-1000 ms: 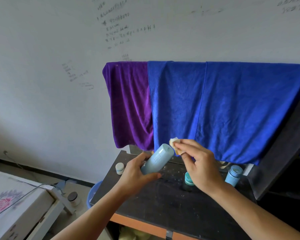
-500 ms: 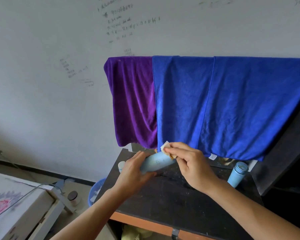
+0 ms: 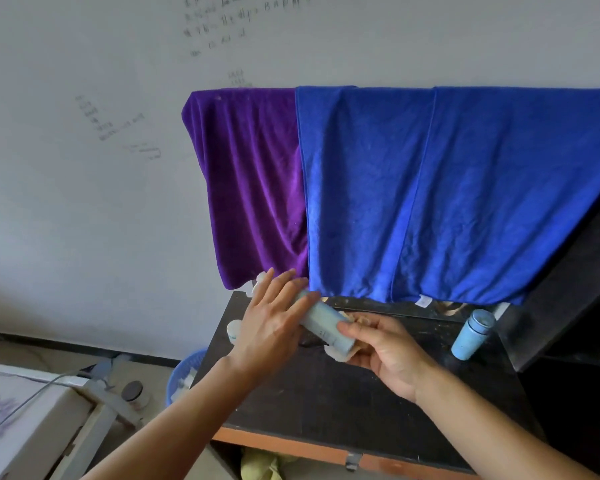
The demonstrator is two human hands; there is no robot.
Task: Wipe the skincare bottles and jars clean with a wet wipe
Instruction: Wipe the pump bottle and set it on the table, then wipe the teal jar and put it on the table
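Nearest, the right hand (image 3: 385, 355) is clamped around the lower end of a pale blue bottle (image 3: 326, 327), with the wet wipe (image 3: 342, 355) bunched between palm and bottle. The bottle is held in the air, tilted over the black table (image 3: 361, 403). The left hand (image 3: 271, 327) lies against its upper end, fingers spread flat, steadying, not gripping. Judging by this, wiping is mid-way on this one. Farther right, a second blue bottle (image 3: 471, 334) stands untouched; a small white jar (image 3: 233, 332), partly hidden, probably also waits. Behind hang a purple towel (image 3: 250, 188) and a blue towel (image 3: 447, 192).
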